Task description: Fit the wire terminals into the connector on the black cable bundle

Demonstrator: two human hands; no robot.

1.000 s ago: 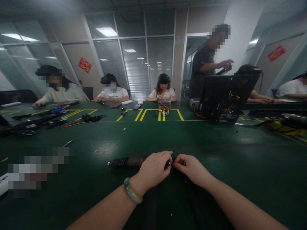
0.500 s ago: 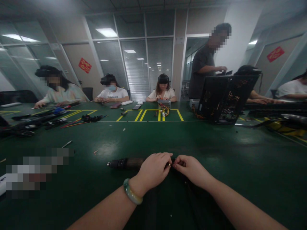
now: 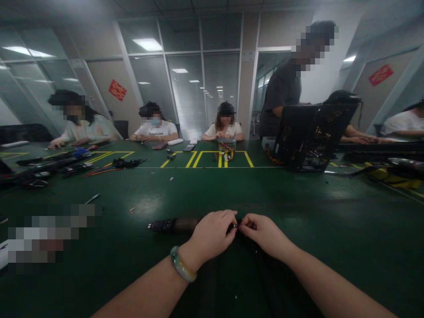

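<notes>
A dark, cylindrical electric screwdriver point(image 3: 182, 225) lies on the green table, its metal tip pointing left. My left hand point(image 3: 210, 234), with a green bangle at the wrist, is closed around the tool's rear end. Close beside it, my right hand point(image 3: 265, 234) pinches the small dark end of a cord between thumb and forefinger. A tiny shiny metal bit shows between the two hands. From there a dark cord point(image 3: 257, 256) trails down toward me, hard to see against the table. Whether the cord's end touches the tool is hidden by my fingers.
Left of my hands are a blurred-out white item point(image 3: 4, 256) and a thin light stick point(image 3: 92, 198). Cables point(image 3: 122, 163) lie farther back. A black computer case point(image 3: 311, 137) stands at right. Several people sit across the table point(image 3: 198, 187); one person point(image 3: 281, 84) stands behind the case.
My hands and the screwdriver have hardly moved. Behind the computer case, the standing person has leaned right, and that person's hand has dropped out of sight.
</notes>
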